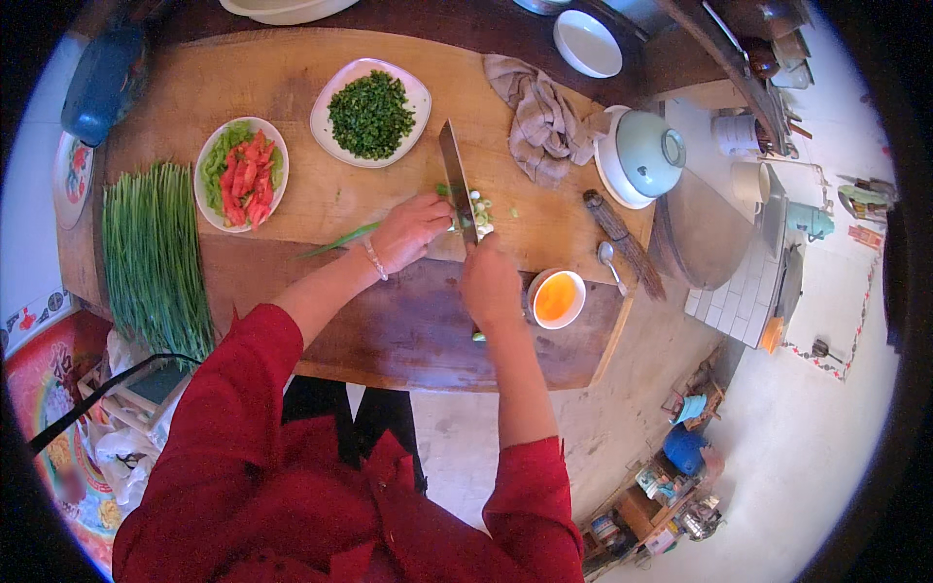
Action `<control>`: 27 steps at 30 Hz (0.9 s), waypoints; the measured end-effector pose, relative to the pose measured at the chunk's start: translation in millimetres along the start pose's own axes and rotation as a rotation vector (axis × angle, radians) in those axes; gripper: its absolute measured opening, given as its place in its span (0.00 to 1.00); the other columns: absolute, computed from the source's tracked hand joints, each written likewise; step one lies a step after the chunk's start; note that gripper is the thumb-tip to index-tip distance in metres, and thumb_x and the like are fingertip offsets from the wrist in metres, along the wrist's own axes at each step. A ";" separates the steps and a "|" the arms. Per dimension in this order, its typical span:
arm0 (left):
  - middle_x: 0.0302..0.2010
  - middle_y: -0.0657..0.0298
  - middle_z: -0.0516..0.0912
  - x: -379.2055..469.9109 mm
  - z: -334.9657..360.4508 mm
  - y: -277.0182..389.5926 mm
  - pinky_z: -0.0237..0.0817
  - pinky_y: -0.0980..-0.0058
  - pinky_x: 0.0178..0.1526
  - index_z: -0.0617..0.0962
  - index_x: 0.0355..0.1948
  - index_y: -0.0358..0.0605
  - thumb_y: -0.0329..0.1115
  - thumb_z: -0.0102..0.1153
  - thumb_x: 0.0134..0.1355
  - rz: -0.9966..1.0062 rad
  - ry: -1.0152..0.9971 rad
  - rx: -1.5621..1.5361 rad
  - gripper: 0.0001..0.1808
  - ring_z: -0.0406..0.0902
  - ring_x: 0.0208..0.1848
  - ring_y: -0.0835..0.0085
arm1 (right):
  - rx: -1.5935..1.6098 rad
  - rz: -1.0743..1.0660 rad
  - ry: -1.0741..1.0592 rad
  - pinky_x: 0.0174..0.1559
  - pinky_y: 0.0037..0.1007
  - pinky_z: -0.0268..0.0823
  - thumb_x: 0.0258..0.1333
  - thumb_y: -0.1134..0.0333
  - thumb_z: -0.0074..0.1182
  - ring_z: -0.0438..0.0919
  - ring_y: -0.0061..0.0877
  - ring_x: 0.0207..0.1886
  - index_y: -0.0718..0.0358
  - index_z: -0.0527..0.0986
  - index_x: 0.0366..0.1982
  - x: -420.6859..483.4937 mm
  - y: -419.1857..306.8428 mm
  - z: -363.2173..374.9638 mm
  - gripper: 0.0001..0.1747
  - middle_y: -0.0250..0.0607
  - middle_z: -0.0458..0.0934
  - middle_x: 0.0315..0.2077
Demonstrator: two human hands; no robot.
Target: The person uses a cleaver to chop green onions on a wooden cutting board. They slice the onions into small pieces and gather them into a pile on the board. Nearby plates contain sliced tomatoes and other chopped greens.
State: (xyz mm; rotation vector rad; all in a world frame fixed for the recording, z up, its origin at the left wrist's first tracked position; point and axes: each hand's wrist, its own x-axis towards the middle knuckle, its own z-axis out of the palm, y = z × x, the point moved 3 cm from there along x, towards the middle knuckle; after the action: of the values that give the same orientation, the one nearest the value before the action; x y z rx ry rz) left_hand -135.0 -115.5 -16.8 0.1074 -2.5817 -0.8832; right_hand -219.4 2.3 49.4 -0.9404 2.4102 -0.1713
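My right hand [492,280] grips the handle of a kitchen cleaver [458,178], its blade pointing away from me over the wooden board. Just left of the blade, my left hand [412,229] holds a green onion [350,237], whose green leaf trails out to the left. Cut white and green onion pieces [481,211] lie right of the blade. Beyond my hands is a plate of chopped greens [372,115]. To the left stands a bowl of cut tomato and lettuce-like leaves [246,175]. A small bowl of beaten egg [557,299] sits right of my right hand.
A bundle of long green chives [154,262] lies at the left edge. Toward the right are a crumpled cloth [543,124], an upturned pale green bowl [645,153], a bound twig brush [627,244] and a metal spoon [611,264]. A white bowl [587,44] is at the back.
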 end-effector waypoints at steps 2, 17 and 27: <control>0.39 0.59 0.76 -3.4 -1.2 -3.6 0.71 0.65 0.45 0.76 0.35 0.40 0.20 0.59 0.34 -0.002 0.026 -0.031 0.20 0.74 0.44 0.57 | 0.019 -0.058 -0.024 0.34 0.52 0.70 0.62 0.64 0.45 0.78 0.57 0.33 0.72 0.63 0.39 3.7 -5.8 -12.2 0.15 0.64 0.78 0.27; 0.45 0.57 0.75 -9.7 -9.3 -4.1 0.71 0.65 0.46 0.76 0.36 0.39 0.20 0.58 0.36 -0.022 -0.031 -0.007 0.20 0.74 0.49 0.58 | 0.034 -0.015 -0.003 0.34 0.51 0.72 0.62 0.65 0.43 0.79 0.54 0.31 0.71 0.64 0.38 -7.4 -10.6 3.0 0.14 0.62 0.79 0.25; 0.36 0.57 0.73 -3.7 -7.8 -2.2 0.70 0.62 0.43 0.73 0.30 0.39 0.21 0.59 0.35 0.019 0.032 0.002 0.16 0.72 0.41 0.57 | -0.032 -0.047 -0.024 0.34 0.50 0.72 0.60 0.66 0.48 0.79 0.55 0.31 0.70 0.63 0.37 -2.8 -14.2 -12.5 0.13 0.61 0.79 0.25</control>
State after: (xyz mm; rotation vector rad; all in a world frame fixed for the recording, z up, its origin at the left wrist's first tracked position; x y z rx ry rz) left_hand -128.6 -121.0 -13.9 0.0972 -2.5499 -0.8652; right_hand -215.9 -7.4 65.5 -1.0087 2.3759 -0.1389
